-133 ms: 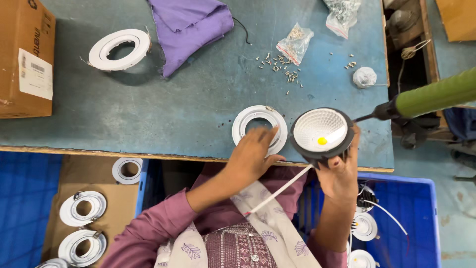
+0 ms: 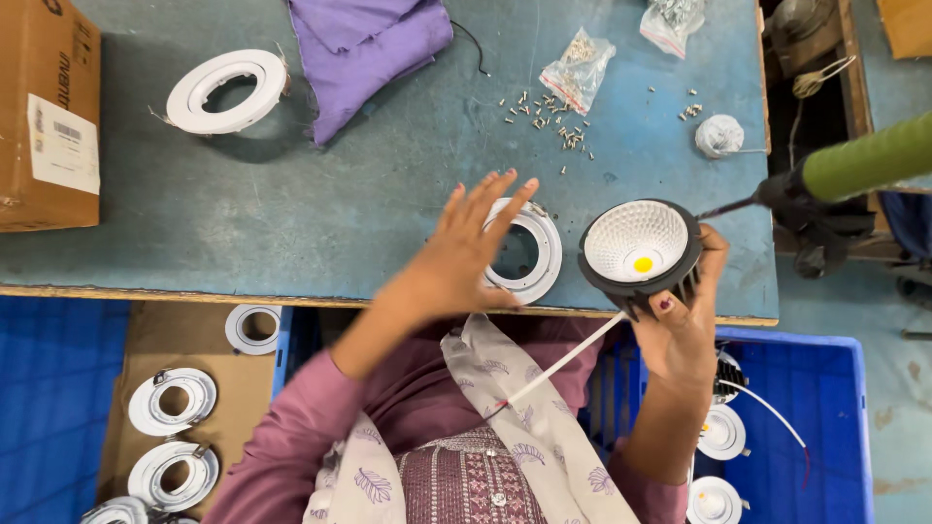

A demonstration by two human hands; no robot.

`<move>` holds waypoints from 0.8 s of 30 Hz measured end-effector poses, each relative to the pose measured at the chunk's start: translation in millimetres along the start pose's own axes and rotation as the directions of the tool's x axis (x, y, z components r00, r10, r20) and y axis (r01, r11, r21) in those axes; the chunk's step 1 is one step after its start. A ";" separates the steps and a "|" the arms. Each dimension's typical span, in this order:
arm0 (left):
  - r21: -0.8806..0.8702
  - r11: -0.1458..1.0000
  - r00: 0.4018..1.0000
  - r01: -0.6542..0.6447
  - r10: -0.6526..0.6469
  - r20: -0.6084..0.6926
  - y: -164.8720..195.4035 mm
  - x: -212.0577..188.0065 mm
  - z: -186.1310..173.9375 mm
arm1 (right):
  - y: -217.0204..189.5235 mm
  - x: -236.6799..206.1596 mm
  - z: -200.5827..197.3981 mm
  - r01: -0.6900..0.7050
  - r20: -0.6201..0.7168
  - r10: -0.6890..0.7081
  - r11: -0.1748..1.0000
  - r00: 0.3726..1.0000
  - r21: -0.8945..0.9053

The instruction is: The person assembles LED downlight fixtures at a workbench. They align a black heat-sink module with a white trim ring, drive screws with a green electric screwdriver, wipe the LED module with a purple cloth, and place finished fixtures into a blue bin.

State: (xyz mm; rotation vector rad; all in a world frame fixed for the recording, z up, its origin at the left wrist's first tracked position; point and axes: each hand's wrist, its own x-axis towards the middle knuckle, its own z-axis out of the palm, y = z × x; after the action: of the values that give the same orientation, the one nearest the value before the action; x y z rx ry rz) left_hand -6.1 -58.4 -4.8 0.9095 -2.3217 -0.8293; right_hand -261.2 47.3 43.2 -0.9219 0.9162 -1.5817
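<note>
1. The black lamp body [image 2: 641, 254], with its white reflector and yellow centre, is at the near edge of the surface [image 2: 291, 213], held in the right hand [image 2: 684, 335], whose fingers are closed around it.
2. The left hand [image 2: 466, 252] has its fingers spread open over a white trim ring [image 2: 529, 252], holding nothing.
3. Ring and lamp are not yet joined; loose screws [image 2: 549, 121] lie scattered further away.

A single head-worn camera looks almost straight down, from close above, onto the near edge of a blue-grey worktop [image 2: 291, 223] (the wearer's lap and arms fill the lower frame).
</note>
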 end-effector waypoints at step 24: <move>0.111 0.992 0.996 0.060 -0.053 -0.066 -9.2 -37.4 16.8 | -0.7 31.7 66.1 0.488 0.540 0.246 0.242 0.805 -0.838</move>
State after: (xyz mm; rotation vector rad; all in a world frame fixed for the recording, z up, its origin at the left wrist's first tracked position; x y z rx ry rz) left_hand 11.2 -30.7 -31.3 1.0391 -2.3167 -0.6865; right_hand -206.8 9.5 74.6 -2.3083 1.3727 -0.4885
